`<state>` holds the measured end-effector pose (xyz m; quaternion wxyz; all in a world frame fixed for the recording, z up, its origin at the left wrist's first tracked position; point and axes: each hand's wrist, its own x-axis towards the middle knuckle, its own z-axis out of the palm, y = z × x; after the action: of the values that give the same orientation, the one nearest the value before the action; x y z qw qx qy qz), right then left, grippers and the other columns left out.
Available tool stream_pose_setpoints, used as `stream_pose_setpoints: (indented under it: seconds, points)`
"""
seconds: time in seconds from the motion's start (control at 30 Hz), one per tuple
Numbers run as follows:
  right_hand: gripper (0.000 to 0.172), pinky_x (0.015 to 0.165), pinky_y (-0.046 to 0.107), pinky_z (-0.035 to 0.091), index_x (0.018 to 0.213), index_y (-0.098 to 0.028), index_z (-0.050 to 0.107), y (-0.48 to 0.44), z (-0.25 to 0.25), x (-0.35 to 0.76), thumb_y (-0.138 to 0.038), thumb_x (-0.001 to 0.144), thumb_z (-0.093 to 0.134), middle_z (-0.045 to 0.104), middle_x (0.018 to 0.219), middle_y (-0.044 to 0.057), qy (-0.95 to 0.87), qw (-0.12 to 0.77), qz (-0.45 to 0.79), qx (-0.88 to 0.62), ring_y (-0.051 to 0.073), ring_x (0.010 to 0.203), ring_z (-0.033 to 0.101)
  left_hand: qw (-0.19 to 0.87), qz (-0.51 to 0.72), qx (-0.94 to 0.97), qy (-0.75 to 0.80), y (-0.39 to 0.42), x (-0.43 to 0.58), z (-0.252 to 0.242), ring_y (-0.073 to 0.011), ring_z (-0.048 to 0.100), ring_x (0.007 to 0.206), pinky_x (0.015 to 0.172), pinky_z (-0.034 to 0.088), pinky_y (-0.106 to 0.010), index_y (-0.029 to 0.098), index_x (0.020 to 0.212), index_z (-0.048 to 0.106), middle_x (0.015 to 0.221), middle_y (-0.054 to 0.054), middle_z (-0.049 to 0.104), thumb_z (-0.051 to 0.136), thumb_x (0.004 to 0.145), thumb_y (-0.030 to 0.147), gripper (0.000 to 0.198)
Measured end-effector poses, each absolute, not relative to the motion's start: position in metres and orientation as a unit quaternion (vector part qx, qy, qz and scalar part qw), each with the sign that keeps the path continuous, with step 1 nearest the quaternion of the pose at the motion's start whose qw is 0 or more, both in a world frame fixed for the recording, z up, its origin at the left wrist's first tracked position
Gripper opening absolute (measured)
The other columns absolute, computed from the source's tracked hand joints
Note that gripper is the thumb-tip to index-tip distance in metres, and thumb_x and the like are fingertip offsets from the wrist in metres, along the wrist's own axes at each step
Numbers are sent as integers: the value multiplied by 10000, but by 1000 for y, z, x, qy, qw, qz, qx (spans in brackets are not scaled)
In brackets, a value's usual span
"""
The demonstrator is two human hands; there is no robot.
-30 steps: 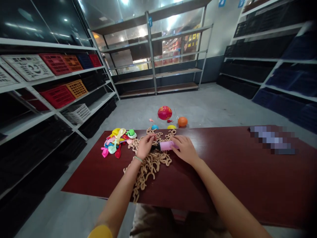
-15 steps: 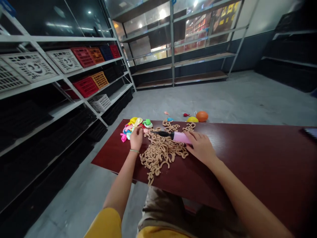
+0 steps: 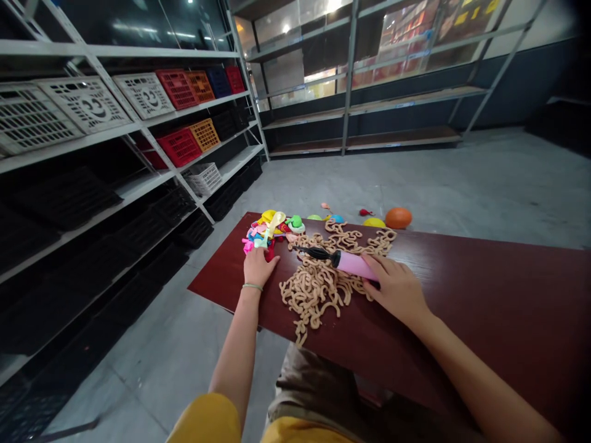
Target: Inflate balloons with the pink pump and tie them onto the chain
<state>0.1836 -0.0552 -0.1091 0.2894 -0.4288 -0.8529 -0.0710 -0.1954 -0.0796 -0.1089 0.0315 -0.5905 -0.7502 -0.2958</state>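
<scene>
White metal shelving (image 3: 168,52) with plastic crates (image 3: 144,95) lines the left of a grey floor (image 3: 305,178), while a grey metal rack (image 3: 349,92) stands before lit windows (image 3: 415,40) beyond a dark-red table (image 3: 498,301).

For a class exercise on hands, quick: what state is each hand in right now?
Left hand: at the pile of deflated balloons; whether it grips one cannot be told.
Right hand: closed on the pink pump.
</scene>
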Motion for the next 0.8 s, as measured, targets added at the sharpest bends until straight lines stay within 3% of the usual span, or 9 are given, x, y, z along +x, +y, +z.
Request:
stream_pose_setpoints:
  seconds: [0.13,0.33,0.4,0.57,0.7,0.8]
  points:
    - [594,922,457,442,1431,-230,417,-55,-109,184,-298,854,537,574,1307,113,-852,291,-69,-430,306,1115,563,15,-296,-602,-742,-80,-198,-109,-243,582,875,857,445,-391,204,800,641,878,-90,638,625,811,271,70]
    - [591,925,444,459,1418,-233,424,-55,-107,185,-292,841,542,582,1290,105,-836,313,-58,-446,291,1111,570,-40,-498,-576,-648,-73,-174,-91,-215,587,971,914,455,-369,199,709,579,939,-80,642,574,857,329,197]
    - [581,926,430,469,1401,-231,439,-54,-106,186,-296,834,547,591,1271,100,-826,326,-55,-456,279,1094,580,-129,-548,-557,-611,-66,-156,-80,-208,608,982,920,462,-366,188,691,573,968,-78,659,575,862,376,254]
    - [558,885,410,498,1377,-226,461,-52,-100,190,-316,833,546,615,1217,96,-797,357,-49,-485,270,1036,611,-414,-667,-394,-478,-33,-95,-49,-184,671,828,740,528,-328,165,853,599,898,-70,682,601,840,463,299]
    - [558,874,419,498,1363,-222,474,-48,-94,203,-312,819,561,623,1195,92,-775,369,-44,-511,279,1012,618,-502,-699,-321,-395,-6,-44,-43,-128,641,695,645,518,-271,180,823,528,795,-29,640,619,825,510,342]
    - [552,861,423,500,1350,-220,481,-44,-92,211,-301,811,564,622,1196,95,-767,379,-42,-516,284,1001,620,-547,-694,-299,-359,-1,-23,-54,-74,522,534,523,456,-215,187,772,472,659,22,530,618,824,549,394]
